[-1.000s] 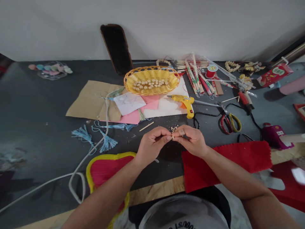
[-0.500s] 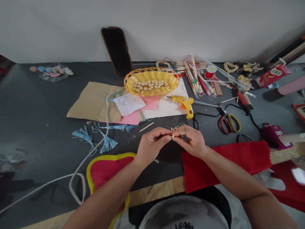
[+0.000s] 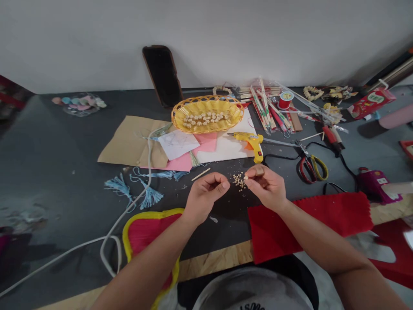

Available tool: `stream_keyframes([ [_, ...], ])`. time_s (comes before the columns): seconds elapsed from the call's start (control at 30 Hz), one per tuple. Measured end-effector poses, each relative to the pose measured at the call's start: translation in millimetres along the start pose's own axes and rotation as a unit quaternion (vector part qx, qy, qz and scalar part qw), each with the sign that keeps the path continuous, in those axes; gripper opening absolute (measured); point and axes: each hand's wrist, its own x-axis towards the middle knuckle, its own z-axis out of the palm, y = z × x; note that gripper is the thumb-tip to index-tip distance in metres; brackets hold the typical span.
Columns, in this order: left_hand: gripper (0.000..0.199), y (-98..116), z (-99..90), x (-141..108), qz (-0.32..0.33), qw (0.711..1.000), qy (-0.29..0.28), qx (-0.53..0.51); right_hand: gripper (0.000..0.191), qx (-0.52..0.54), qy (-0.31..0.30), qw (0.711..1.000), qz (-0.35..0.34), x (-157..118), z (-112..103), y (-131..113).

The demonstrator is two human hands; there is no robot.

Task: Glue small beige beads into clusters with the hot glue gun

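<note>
My right hand (image 3: 267, 187) pinches a small pale beige piece (image 3: 246, 177) between thumb and fingertips; a tan band circles one finger. Just left of it, a pile of similar small pieces (image 3: 238, 182) lies on the dark table. My left hand (image 3: 206, 193) is apart from the right, its thumb and forefinger curled together, and whatever may be between them cannot be made out. Behind the hands lies a yellow hot glue gun (image 3: 248, 138) on white paper. Farther back, a yellow woven basket (image 3: 206, 101) holds several small beige clusters.
Scissors (image 3: 311, 165) and red felt (image 3: 309, 215) lie to the right. Blue tassels (image 3: 151, 197), a white cable (image 3: 124, 206) and a short stick (image 3: 200, 174) are to the left. A phone (image 3: 163, 77) leans on the wall. Wrapped sticks surround a red thread spool (image 3: 285, 101).
My hands, which met at the fingertips, have moved apart. The right one has shifted slightly right with the small piece, leaving the pile more exposed. The view has shifted slightly.
</note>
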Motion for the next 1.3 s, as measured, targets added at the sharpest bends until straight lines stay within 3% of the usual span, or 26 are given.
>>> stream_keyframes([
  [0.27,0.037,7,-0.3,-3,0.023,0.997,-0.061,0.037,0.008,-0.015,-0.031,0.999,-0.026,-1,2,-2],
  [0.4,0.043,4,-3.2,-5,0.028,0.995,-0.061,0.079,0.009,-0.026,-0.045,0.997,-0.053,0,3,-6],
  [0.7,0.018,3,-2.7,-5,0.037,0.994,-0.094,0.04,0.007,-0.04,-0.064,0.994,-0.08,3,4,-13],
  [1.07,0.017,6,-1.8,-5,0.0,0.998,-0.064,0.016,0.007,-0.052,-0.066,0.993,-0.083,4,3,-13],
  [1.3,0.02,5,-3.2,-5,0.02,0.999,-0.051,0.006,0.006,-0.048,-0.065,0.994,-0.074,3,4,-13],
])
